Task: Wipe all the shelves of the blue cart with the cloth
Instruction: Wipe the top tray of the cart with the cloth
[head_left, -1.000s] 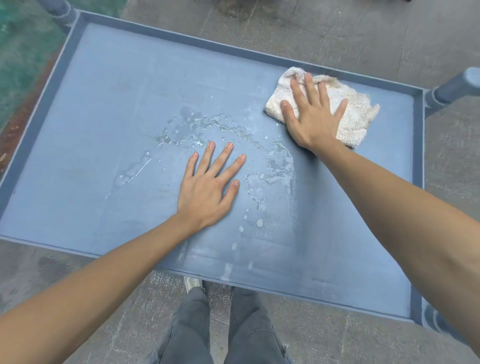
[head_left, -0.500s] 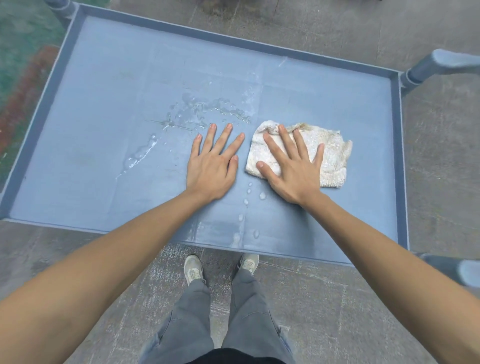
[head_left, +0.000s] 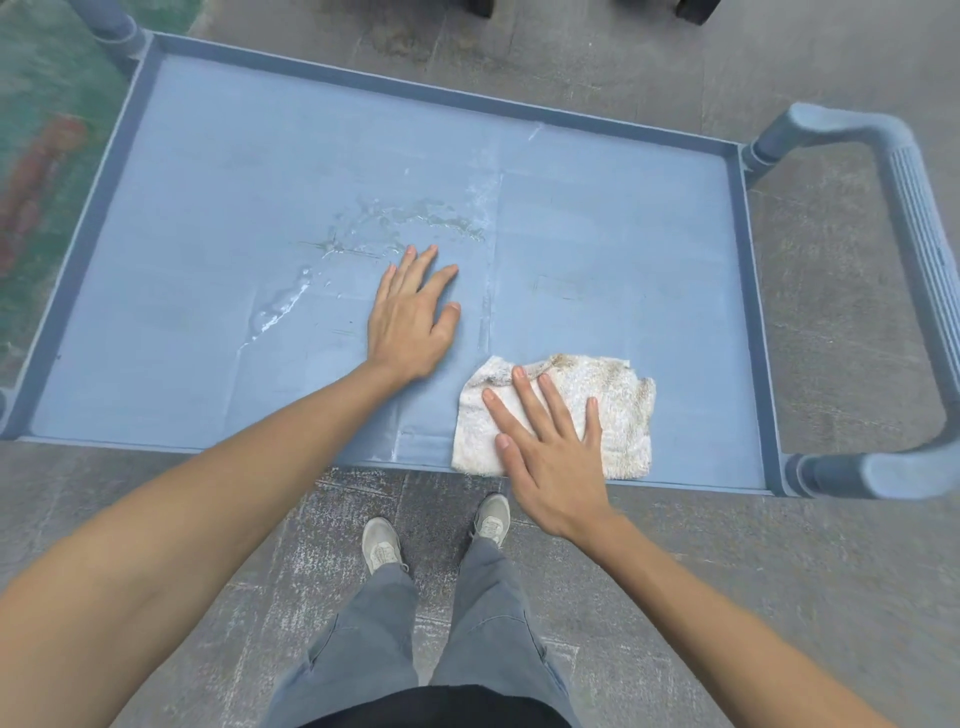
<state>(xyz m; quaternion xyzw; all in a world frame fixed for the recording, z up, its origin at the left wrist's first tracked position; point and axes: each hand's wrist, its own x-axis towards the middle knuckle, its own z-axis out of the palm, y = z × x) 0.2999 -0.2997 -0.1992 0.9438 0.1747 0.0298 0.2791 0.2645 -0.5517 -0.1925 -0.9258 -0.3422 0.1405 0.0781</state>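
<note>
Cart shelf (head_left: 208, 171): blue top tray, handle (head_left: 914, 249) at 3 o'clock.
Cloth (head_left: 618, 415): flat at 5 o'clock, by the near rim.
Right hand (head_left: 556, 462): fingers straight, pressing the cloth.
Left hand (head_left: 410, 322): spread flat mid-shelf.
Water (head_left: 405, 218): streaks at 11 o'clock of the left hand.

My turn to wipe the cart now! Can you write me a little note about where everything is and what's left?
Right hand: flat on the cloth, pressing it at the top shelf's near edge.
Left hand: flat on the bare shelf, bracing.
Done: the right part of the shelf looks wiped.
Left: water streaks beyond the left hand and a wet trail to its left. Lower shelves are hidden, so check them too.
</note>
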